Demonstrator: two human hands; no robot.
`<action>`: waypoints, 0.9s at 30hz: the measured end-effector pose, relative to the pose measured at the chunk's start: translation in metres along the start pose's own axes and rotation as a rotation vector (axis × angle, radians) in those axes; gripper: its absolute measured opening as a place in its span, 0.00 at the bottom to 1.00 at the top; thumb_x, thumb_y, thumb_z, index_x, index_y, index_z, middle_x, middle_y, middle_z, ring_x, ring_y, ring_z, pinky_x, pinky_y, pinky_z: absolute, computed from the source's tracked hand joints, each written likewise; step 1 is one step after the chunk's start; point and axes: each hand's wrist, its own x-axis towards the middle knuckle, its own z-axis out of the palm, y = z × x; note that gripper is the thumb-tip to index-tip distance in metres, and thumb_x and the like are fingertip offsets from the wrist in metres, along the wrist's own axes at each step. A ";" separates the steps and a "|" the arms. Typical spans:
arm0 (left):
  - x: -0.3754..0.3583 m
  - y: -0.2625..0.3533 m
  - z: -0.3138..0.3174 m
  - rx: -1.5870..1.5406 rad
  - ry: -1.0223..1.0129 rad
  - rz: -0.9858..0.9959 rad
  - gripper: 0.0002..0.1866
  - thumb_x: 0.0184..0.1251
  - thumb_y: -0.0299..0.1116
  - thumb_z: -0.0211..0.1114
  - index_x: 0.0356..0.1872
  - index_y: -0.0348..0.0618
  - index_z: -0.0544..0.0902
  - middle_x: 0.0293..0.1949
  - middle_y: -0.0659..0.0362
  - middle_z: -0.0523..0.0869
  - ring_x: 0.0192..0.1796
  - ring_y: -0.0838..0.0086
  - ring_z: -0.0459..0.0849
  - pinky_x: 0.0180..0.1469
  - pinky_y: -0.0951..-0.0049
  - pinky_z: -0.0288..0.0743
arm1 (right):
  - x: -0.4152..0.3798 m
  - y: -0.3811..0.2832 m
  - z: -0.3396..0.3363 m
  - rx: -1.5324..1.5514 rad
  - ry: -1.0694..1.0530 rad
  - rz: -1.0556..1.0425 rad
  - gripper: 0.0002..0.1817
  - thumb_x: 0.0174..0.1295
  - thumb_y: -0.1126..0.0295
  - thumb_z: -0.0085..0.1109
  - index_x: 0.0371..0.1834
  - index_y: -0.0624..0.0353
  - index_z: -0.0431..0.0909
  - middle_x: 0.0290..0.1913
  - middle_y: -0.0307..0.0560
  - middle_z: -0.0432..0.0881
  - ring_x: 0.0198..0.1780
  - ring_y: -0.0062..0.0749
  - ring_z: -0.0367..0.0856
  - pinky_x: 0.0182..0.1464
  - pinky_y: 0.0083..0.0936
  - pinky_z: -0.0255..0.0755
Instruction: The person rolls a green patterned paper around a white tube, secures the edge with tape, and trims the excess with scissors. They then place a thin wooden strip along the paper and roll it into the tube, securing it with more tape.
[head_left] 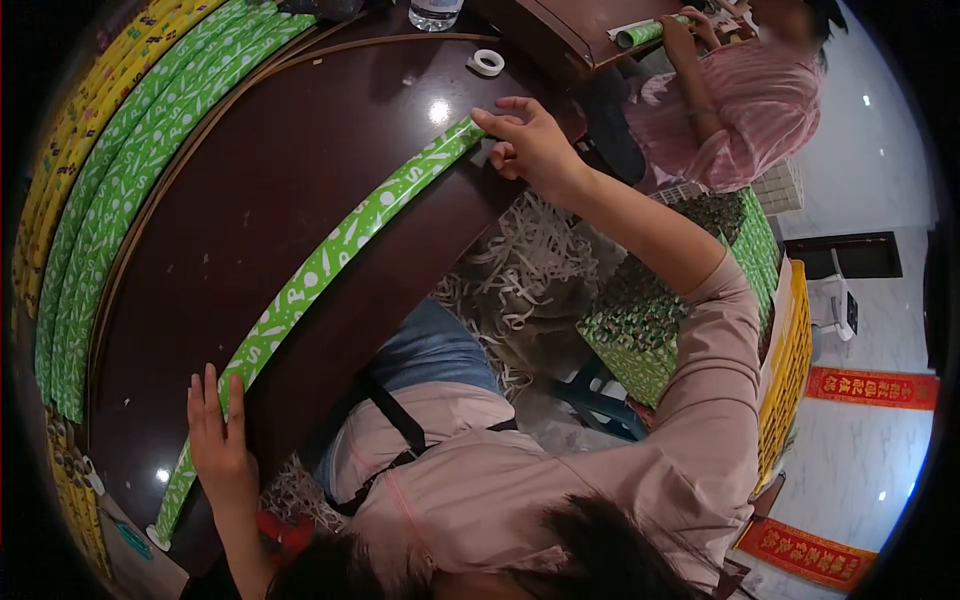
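Note:
A long, narrow roll of green wrapping paper [340, 245] with white letters and shapes lies across the dark table, looking bowed through the wide lens. My right hand [535, 150] grips its far end, with a fingertip pressed on the paper and other fingers bent beside it. Near the other end, my left hand [220, 440] rests on the roll with fingers straight and palm down. A small white round piece [158, 538] sits at the roll's lower end. Past my right hand, a white tape roll [486, 63] lies on the table.
Green patterned rolls [110, 210] and yellow ones [60, 160] line the table's far side. A water bottle [435, 12] stands at the top. On the right are shredded paper [530, 260], a box of upright green rolls [640, 350] and a co-worker [730, 120] handling a green roll.

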 end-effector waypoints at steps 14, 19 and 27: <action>-0.003 -0.002 0.003 -0.024 -0.016 -0.016 0.36 0.55 0.08 0.50 0.68 0.46 0.73 0.69 0.49 0.70 0.69 0.46 0.69 0.66 0.49 0.69 | 0.006 0.000 -0.005 -0.049 -0.179 -0.125 0.44 0.55 0.75 0.72 0.67 0.66 0.47 0.45 0.50 0.76 0.39 0.33 0.85 0.42 0.26 0.83; -0.002 0.001 0.001 -0.019 -0.001 -0.008 0.37 0.54 0.07 0.49 0.68 0.46 0.72 0.70 0.49 0.70 0.70 0.47 0.69 0.67 0.49 0.69 | 0.011 0.005 -0.009 0.000 -0.216 -0.153 0.43 0.56 0.81 0.69 0.65 0.63 0.45 0.46 0.54 0.76 0.41 0.42 0.86 0.46 0.35 0.85; -0.001 0.003 -0.001 -0.017 -0.029 -0.035 0.37 0.54 0.08 0.49 0.68 0.46 0.72 0.70 0.50 0.69 0.70 0.47 0.69 0.67 0.49 0.68 | 0.015 0.010 -0.022 0.106 -0.274 -0.155 0.40 0.59 0.83 0.64 0.68 0.64 0.46 0.45 0.52 0.77 0.43 0.38 0.85 0.51 0.32 0.82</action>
